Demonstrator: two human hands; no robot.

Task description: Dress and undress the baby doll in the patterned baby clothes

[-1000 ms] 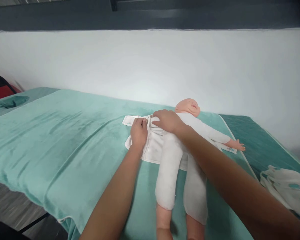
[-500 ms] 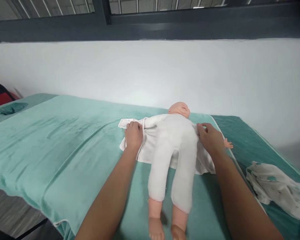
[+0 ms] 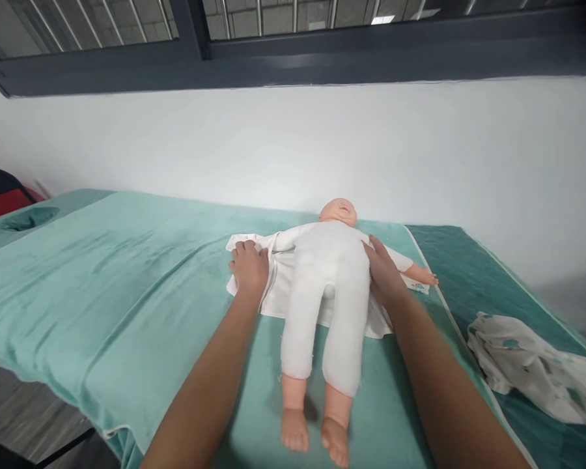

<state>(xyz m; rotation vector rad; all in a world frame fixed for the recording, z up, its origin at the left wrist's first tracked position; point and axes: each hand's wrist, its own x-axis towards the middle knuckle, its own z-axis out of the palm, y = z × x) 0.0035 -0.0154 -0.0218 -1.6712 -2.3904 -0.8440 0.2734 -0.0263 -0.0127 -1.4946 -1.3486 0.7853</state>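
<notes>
A baby doll (image 3: 328, 244) with a white cloth body lies on its back, head toward the wall and bare feet toward me. An opened white baby shirt (image 3: 279, 294) is spread beneath it, with a sleeve reaching out on either side. On the left, my left hand (image 3: 250, 268) curls its fingers over the sleeve and shirt edge, hiding the doll's arm end there. My right hand (image 3: 385, 272) rests against the right side of the doll's torso, fingers extended. Past it, the doll's bare forearm (image 3: 420, 273) pokes out of the right sleeve.
A teal cover (image 3: 141, 273) spreads over the bed, with a darker teal strip (image 3: 493, 280) on the right. Crumpled white printed cloth (image 3: 532, 358) lies there. Behind stand a white wall (image 3: 293, 150) and a dark window frame (image 3: 351, 58). A red and black object (image 3: 2, 195) is at far left.
My right hand has moved left from the shirt's edge onto the doll's side, and more of the right sleeve and forearm shows. My left hand's fingers lie flatter on the sleeve.
</notes>
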